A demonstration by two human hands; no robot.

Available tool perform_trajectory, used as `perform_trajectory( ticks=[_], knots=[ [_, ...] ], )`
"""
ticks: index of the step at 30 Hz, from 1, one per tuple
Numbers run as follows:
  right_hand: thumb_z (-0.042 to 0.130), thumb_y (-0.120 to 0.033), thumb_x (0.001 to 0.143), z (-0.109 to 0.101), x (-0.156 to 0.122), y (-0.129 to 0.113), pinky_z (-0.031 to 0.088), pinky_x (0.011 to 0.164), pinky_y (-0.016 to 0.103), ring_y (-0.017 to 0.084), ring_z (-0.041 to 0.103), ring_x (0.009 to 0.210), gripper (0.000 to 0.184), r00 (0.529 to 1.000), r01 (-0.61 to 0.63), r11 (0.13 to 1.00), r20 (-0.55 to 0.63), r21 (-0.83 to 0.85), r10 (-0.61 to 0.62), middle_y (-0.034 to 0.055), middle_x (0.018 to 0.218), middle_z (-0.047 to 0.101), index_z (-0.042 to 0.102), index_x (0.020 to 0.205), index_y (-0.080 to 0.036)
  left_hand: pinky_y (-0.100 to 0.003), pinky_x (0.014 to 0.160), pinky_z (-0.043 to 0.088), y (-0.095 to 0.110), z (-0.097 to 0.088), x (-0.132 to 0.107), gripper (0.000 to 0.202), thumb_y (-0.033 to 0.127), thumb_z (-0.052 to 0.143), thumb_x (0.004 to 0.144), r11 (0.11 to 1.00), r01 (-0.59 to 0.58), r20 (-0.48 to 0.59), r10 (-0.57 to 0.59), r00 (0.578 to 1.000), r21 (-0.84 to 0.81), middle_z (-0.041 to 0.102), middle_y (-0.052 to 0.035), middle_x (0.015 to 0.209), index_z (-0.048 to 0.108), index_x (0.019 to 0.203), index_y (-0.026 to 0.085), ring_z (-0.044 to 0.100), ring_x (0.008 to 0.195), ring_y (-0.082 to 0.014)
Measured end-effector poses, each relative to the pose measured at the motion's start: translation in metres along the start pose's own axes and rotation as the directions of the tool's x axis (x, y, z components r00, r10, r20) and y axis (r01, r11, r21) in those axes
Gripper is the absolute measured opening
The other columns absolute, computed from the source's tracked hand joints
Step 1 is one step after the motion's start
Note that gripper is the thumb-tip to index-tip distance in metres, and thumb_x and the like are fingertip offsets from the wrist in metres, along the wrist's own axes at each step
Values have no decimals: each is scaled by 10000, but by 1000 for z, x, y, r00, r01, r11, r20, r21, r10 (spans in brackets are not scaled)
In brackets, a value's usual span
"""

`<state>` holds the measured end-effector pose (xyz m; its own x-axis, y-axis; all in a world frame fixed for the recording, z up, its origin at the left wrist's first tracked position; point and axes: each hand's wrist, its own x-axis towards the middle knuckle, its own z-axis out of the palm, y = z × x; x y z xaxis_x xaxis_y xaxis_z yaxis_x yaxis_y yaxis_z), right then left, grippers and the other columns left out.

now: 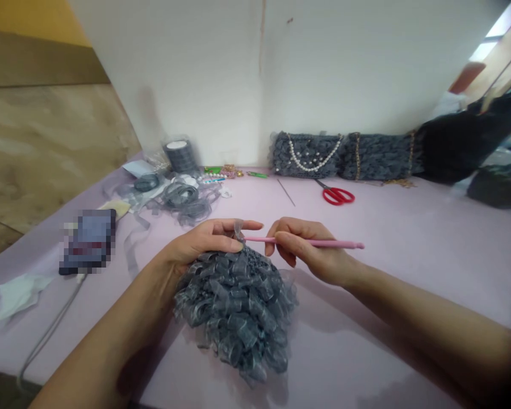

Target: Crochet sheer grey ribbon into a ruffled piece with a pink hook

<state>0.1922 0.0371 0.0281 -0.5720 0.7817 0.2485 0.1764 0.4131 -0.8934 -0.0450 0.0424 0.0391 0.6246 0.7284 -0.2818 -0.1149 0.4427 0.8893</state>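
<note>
Between thumb and fingers, my left hand pinches the top edge of a grey ruffled ribbon crochet piece, which hangs down over the table. A short loop of sheer grey ribbon stands up at that hand's fingers. My right hand is closed around a pink crochet hook, held almost level. The hook's tip reaches the top edge of the piece by my left thumb; whether it is inside a stitch is too small to tell.
Grey ribbon coils and a ribbon spool lie at the back left. A phone with a cable is at left. Red-handled scissors, a thin needle and two grey ruffled bags are at the back. A dark-clothed person is at right.
</note>
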Motion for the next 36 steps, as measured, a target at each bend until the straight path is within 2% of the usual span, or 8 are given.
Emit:
perform_trajectory(
  ticks=[6, 13, 17, 21, 25, 30, 34, 36],
  knots=[
    [478, -265, 949, -6, 1, -12, 387, 559, 222, 80, 486, 595, 229, 966, 256, 942, 90, -215, -242, 22, 749, 592, 638, 854, -130, -240, 637, 502, 4, 2, -4, 523, 127, 706, 705, 1000, -7, -15, 7, 1000, 6, 698, -58, 825, 639, 1222, 171, 643, 668, -130],
    [439, -324, 979, -3, 1, -7, 381, 532, 210, 81, 471, 554, 310, 995, 76, 996, 69, -40, -73, -19, 622, 534, 639, 810, -157, -212, 585, 473, 2, -1, -2, 497, 123, 716, 673, 1000, -13, 24, 13, 1000, -1, 689, -66, 871, 673, 1167, 154, 624, 657, -120],
    [434, -293, 977, 3, -1, -2, 379, 538, 212, 83, 475, 579, 286, 989, 144, 983, 40, -116, -140, -5, 676, 548, 614, 807, -151, -222, 652, 496, -1, 1, 1, 547, 124, 746, 685, 1000, -14, 6, 14, 1000, -11, 667, -31, 831, 642, 1219, 179, 632, 684, -115],
    [473, -210, 954, 5, -2, 5, 388, 574, 218, 85, 493, 630, 180, 930, 367, 891, 89, -268, -357, 21, 751, 564, 555, 808, -143, -237, 685, 498, -4, 4, 3, 593, 134, 759, 692, 1000, 10, -15, -10, 1000, 2, 667, -30, 841, 606, 1263, 182, 642, 718, -127],
    [482, -166, 942, 2, 0, 10, 386, 580, 229, 101, 503, 656, 164, 878, 473, 807, 110, -353, -467, 38, 762, 574, 504, 780, -164, -222, 678, 476, -2, 3, 2, 609, 139, 762, 694, 1000, -8, -51, 9, 999, 27, 645, -12, 841, 597, 1278, 190, 619, 706, -108],
    [470, -175, 948, -4, 3, 9, 406, 593, 239, 118, 521, 677, 149, 845, 527, 726, 183, -441, -502, 56, 793, 595, 514, 806, -173, -212, 637, 441, 0, 0, 1, 594, 141, 754, 703, 999, -11, -47, 13, 999, 39, 629, -5, 827, 599, 1275, 187, 593, 680, -97],
    [439, -204, 963, -9, 3, 5, 397, 577, 254, 127, 513, 643, 185, 819, 556, 603, 254, -572, -515, 66, 788, 603, 513, 796, -176, -206, 615, 433, 1, 0, 1, 584, 137, 756, 686, 1000, -18, -51, 19, 999, 21, 627, -6, 824, 615, 1251, 171, 587, 663, -92],
    [437, -211, 967, -10, 3, 3, 398, 586, 254, 128, 521, 656, 187, 823, 554, 610, 261, -566, -505, 66, 795, 604, 519, 803, -175, -209, 616, 437, 1, 1, 1, 564, 125, 745, 680, 1000, -19, -45, 19, 999, 2, 627, -3, 791, 627, 1230, 163, 590, 655, -96]
  ],
)
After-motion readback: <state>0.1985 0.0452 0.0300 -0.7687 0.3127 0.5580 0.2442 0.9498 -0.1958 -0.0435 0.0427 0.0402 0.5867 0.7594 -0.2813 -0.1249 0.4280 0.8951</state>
